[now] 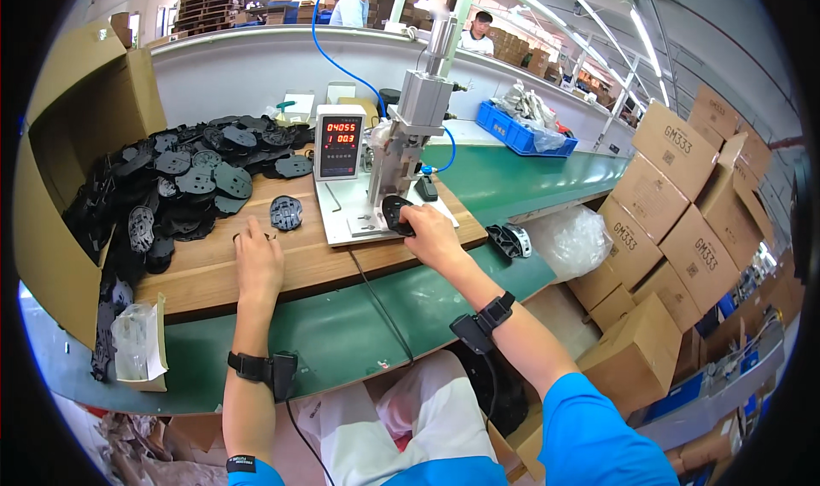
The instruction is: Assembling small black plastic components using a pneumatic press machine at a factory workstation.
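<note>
My right hand [431,234] pinches a black plastic mouse shell [395,212] under the head of a bench press [412,110], over its pale metal base plate [346,223]. On the wooden board [205,260] rests my left hand [258,260], its fingers curled down. Small dark bits show at those fingertips, but what they belong to is hidden. Just beyond it lies a single black mouse shell part [286,213]. A large heap of similar black shells [205,174] covers the board's left side.
Beside the press stands a counter box [339,144] with a red lit display. An open carton [64,230] flanks the heap. Right of the board are another shell [510,241], a clear plastic bag [568,243] and stacked cartons [658,204]. A blue crate [525,131] sits farther back.
</note>
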Action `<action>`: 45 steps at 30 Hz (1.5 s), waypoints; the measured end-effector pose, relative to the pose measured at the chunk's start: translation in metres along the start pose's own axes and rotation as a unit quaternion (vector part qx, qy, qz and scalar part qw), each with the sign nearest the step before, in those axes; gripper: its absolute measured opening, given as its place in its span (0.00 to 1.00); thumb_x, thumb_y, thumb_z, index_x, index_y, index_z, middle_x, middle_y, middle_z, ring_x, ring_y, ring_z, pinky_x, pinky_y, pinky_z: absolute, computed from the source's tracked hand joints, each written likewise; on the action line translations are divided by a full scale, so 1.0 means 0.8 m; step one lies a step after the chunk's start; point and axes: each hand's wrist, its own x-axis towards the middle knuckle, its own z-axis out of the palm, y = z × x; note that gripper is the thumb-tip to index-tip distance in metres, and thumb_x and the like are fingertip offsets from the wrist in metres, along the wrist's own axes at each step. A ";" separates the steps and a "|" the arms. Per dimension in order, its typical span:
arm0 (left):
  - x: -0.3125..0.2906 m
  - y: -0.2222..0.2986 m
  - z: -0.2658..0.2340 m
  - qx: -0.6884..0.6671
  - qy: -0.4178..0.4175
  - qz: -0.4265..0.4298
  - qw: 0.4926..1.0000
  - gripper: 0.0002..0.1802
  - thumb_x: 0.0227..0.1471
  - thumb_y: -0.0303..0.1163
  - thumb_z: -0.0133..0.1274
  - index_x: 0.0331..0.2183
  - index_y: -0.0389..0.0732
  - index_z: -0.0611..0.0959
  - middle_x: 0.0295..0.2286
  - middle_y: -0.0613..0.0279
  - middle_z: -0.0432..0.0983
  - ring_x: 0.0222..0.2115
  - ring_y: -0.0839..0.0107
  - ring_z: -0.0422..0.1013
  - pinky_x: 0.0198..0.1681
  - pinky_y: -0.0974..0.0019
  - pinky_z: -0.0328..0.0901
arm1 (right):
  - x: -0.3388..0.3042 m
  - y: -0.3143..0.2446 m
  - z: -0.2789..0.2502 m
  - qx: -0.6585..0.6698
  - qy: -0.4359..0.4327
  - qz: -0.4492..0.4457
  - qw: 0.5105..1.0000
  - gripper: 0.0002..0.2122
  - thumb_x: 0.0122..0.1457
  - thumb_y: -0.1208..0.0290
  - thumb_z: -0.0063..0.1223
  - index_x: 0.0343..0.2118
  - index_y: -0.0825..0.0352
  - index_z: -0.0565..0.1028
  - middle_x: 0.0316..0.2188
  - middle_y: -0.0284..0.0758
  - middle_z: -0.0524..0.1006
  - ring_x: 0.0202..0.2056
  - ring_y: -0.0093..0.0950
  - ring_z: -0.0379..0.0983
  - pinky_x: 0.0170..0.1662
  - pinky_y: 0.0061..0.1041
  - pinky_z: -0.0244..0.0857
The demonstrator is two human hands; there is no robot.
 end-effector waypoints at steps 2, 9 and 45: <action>-0.001 0.003 -0.001 0.005 0.013 0.019 1.000 0.27 0.55 0.24 0.55 0.56 0.29 0.69 0.45 0.38 0.71 0.50 0.41 0.67 0.55 0.45 0.66 | 0.003 0.000 -0.005 0.001 0.004 -0.002 1.000 0.12 0.47 0.82 0.58 0.36 0.66 0.75 0.35 0.38 0.81 0.44 0.43 0.77 0.45 0.44 0.73; 0.003 0.020 -0.023 0.026 0.020 0.095 0.995 0.24 0.52 0.15 0.52 0.52 0.34 0.76 0.44 0.44 0.72 0.50 0.43 0.69 0.54 0.48 0.67 | 0.001 -0.006 -0.042 0.114 0.059 0.028 0.991 0.11 0.52 0.78 0.61 0.40 0.66 0.78 0.38 0.42 0.80 0.45 0.43 0.76 0.47 0.43 0.72; -0.016 0.223 0.132 0.069 -0.027 0.387 0.919 0.20 0.52 0.19 0.55 0.49 0.37 0.80 0.48 0.46 0.81 0.50 0.47 0.77 0.55 0.50 0.71 | -0.744 0.077 0.103 0.048 0.065 0.578 0.812 0.12 0.63 0.74 0.52 0.49 0.67 0.75 0.44 0.46 0.76 0.50 0.48 0.71 0.54 0.44 0.65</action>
